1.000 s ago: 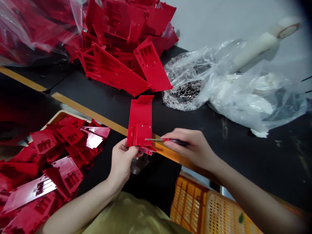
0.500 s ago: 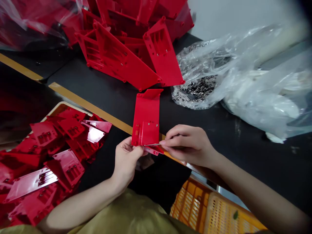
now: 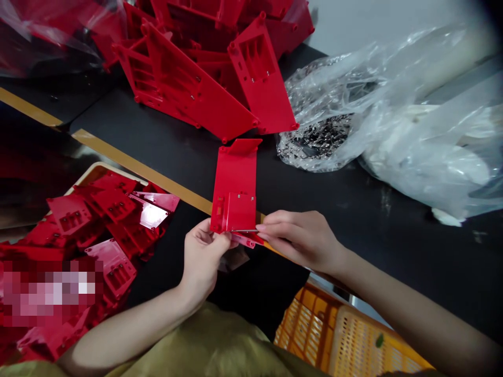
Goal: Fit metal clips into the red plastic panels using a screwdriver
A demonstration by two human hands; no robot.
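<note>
A red plastic housing part (image 3: 236,173) rests at the table's front edge, with two small metal pieces on its raised near section. My left hand (image 3: 204,251) pinches its near left corner between thumb and fingers. From the right, my right hand (image 3: 304,238) grips a thin metal rod (image 3: 245,231), which lies across the part's near edge. The rod's kind cannot be made out, and its rear end is hidden in the fingers.
Many similar red parts (image 3: 212,99) are piled at the back. More fill a cream-rimmed bin (image 3: 98,168) at left. Clear bags hold small shiny metal pieces (image 3: 322,139) and white items (image 3: 451,162) at right. Orange crates (image 3: 314,324) stand below the table edge.
My right hand has lowered a little at the knuckles, and the rod now lies flatter along the near edge. My left hand keeps its hold. The whole view has shifted slightly.
</note>
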